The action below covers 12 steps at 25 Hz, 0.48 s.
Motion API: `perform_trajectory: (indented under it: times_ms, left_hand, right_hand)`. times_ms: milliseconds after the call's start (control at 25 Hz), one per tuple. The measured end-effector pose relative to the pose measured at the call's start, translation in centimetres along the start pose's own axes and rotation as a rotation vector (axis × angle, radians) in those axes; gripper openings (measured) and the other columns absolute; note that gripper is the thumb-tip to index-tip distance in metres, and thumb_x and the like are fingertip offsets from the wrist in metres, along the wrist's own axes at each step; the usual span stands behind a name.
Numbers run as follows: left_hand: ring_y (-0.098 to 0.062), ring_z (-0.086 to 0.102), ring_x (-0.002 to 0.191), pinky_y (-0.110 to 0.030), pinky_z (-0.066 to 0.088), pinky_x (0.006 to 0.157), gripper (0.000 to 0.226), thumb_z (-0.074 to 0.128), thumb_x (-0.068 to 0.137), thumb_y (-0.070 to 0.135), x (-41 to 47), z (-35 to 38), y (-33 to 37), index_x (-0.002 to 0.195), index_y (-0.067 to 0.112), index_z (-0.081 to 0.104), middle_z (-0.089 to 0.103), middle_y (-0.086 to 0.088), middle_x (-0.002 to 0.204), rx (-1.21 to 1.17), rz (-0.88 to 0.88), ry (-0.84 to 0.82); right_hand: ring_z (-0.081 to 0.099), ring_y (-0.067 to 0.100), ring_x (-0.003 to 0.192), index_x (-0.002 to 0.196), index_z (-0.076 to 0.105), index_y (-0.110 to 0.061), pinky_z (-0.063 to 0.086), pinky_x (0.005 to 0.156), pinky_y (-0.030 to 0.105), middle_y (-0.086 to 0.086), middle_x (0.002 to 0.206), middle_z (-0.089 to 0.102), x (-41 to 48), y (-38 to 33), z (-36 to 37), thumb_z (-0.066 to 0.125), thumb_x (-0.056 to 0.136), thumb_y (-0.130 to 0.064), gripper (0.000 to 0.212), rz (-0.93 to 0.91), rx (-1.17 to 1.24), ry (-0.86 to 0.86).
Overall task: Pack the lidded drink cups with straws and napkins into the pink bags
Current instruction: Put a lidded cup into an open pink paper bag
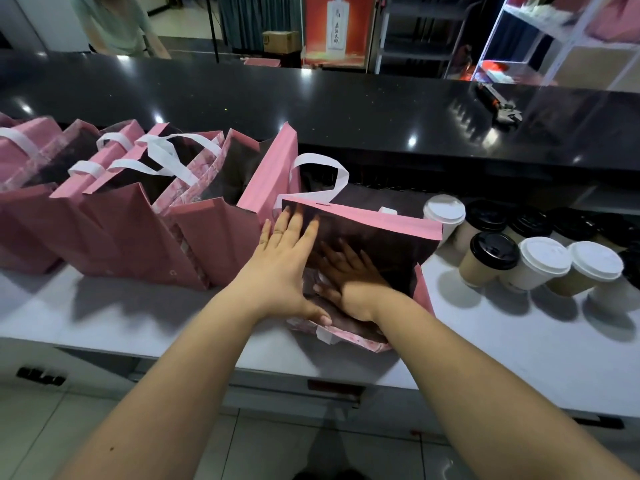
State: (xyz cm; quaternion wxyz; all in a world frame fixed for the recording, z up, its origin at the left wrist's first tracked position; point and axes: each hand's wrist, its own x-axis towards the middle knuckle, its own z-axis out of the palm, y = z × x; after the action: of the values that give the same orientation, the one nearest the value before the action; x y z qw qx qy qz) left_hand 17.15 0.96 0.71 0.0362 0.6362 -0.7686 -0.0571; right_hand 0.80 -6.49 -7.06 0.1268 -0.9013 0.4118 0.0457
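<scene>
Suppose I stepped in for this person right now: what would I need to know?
Left hand: open, flat against the outside of the open pink bag.
Right hand: inside that bag, fingers spread, pressing it open; holding nothing visible.
Lidded cups: all standing on the white counter to the bag's right, none visibly packed.
Other pink bags: lined up to the left; contents not visible.
Straws and napkins: not in sight.
Left: fill this bag.

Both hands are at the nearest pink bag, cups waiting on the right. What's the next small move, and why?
Probably spread the bag fully open and stand it upright. The right hand is inside, the left hand steadies its outer side, and it looks only partly opened. No cup is in hand.
</scene>
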Motion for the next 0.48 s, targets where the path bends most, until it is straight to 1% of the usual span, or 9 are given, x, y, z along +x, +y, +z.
perform_trajectory:
  times_ms: [80, 120, 200, 240, 280, 320, 360, 400, 480]
  left_hand:
    - [-0.023, -0.029, 0.143, -0.045, -0.011, 0.118, 0.141, 0.069, 0.053, 0.078, 0.0, 0.0, 0.0, 0.151, 0.018, -0.014, -0.020, -0.009, 0.158, -0.031, -0.013, 0.008]
    - [-0.023, -0.024, 0.144, -0.044, -0.010, 0.119, 0.136, 0.067, 0.057, 0.077, 0.2, -0.1, 0.1, 0.152, 0.018, -0.010, -0.015, -0.009, 0.160, -0.042, -0.009, 0.031]
    - [-0.024, -0.007, 0.148, -0.044, -0.003, 0.120, 0.119, 0.061, 0.067, 0.076, 0.7, -0.3, 0.1, 0.153, 0.020, 0.003, 0.004, -0.008, 0.161, -0.067, 0.006, 0.120]
    - [-0.025, 0.006, 0.148, -0.045, 0.005, 0.120, 0.107, 0.059, 0.072, 0.073, 0.9, -0.5, 0.2, 0.153, 0.020, 0.013, 0.017, -0.007, 0.159, -0.074, 0.012, 0.177]
    - [-0.027, 0.021, 0.144, -0.046, 0.018, 0.117, 0.092, 0.060, 0.076, 0.066, 1.1, -0.8, 0.3, 0.150, 0.021, 0.027, 0.032, -0.006, 0.153, -0.070, 0.019, 0.241]
    - [-0.028, 0.036, 0.135, -0.046, 0.030, 0.109, 0.075, 0.061, 0.079, 0.057, 1.5, -1.1, 0.4, 0.143, 0.022, 0.041, 0.045, -0.005, 0.143, -0.055, 0.028, 0.314]
    - [-0.029, 0.045, 0.125, -0.045, 0.036, 0.099, 0.059, 0.063, 0.080, 0.047, 1.8, -1.5, 0.6, 0.133, 0.022, 0.053, 0.055, -0.004, 0.131, -0.038, 0.029, 0.383]
    - [-0.029, 0.050, 0.116, -0.044, 0.037, 0.092, 0.047, 0.064, 0.081, 0.038, 2.1, -1.9, 1.0, 0.124, 0.022, 0.060, 0.059, -0.003, 0.121, -0.029, 0.024, 0.434]
    - [-0.028, 0.051, 0.110, -0.042, 0.035, 0.089, 0.035, 0.062, 0.083, 0.032, 2.8, -2.8, 2.4, 0.116, 0.021, 0.063, 0.060, -0.002, 0.114, -0.042, 0.016, 0.469]
  right_hand:
    - [-0.023, 0.018, 0.144, 0.150, -0.010, -0.037, -0.009, 0.117, 0.046, -0.014, 0.158, -0.019, -0.4, 0.1, -0.2, 0.023, 0.098, -0.058, 0.065, 0.004, -0.002, -0.022]
    - [-0.022, 0.019, 0.145, 0.150, -0.011, -0.037, -0.008, 0.117, 0.047, -0.014, 0.158, -0.019, -0.4, 0.2, -0.6, 0.024, 0.097, -0.058, 0.066, 0.007, -0.017, -0.046]
    - [-0.013, 0.021, 0.147, 0.151, -0.007, -0.036, -0.002, 0.118, 0.047, -0.012, 0.160, -0.012, -0.3, 0.2, -2.3, 0.030, 0.096, -0.058, 0.070, 0.020, -0.054, -0.100]
    - [-0.002, 0.022, 0.148, 0.152, 0.003, -0.035, 0.007, 0.118, 0.046, -0.009, 0.161, -0.001, -0.2, 0.3, -3.6, 0.036, 0.094, -0.057, 0.070, 0.040, -0.054, -0.110]
    - [0.017, 0.024, 0.145, 0.150, 0.018, -0.032, 0.021, 0.115, 0.044, -0.003, 0.159, 0.018, -0.3, 0.3, -5.2, 0.044, 0.092, -0.054, 0.067, 0.060, -0.036, -0.099]
    - [0.035, 0.025, 0.137, 0.144, 0.033, -0.030, 0.033, 0.108, 0.041, 0.002, 0.149, 0.037, -0.6, 0.4, -6.9, 0.052, 0.090, -0.048, 0.060, 0.068, -0.003, -0.065]
    - [0.047, 0.025, 0.127, 0.139, 0.042, -0.029, 0.040, 0.102, 0.040, 0.002, 0.139, 0.049, -1.3, 0.5, -8.5, 0.058, 0.089, -0.041, 0.054, 0.062, 0.038, -0.012]
    - [0.052, 0.023, 0.120, 0.135, 0.049, -0.030, 0.043, 0.098, 0.039, -0.001, 0.132, 0.055, -2.2, 0.6, -10.0, 0.062, 0.087, -0.035, 0.050, 0.060, 0.081, 0.045]
    - [0.055, 0.018, 0.113, 0.126, 0.058, -0.031, 0.046, 0.095, 0.038, -0.006, 0.124, 0.061, -4.6, 1.1, -12.4, 0.066, 0.086, -0.030, 0.041, 0.101, 0.145, 0.180]
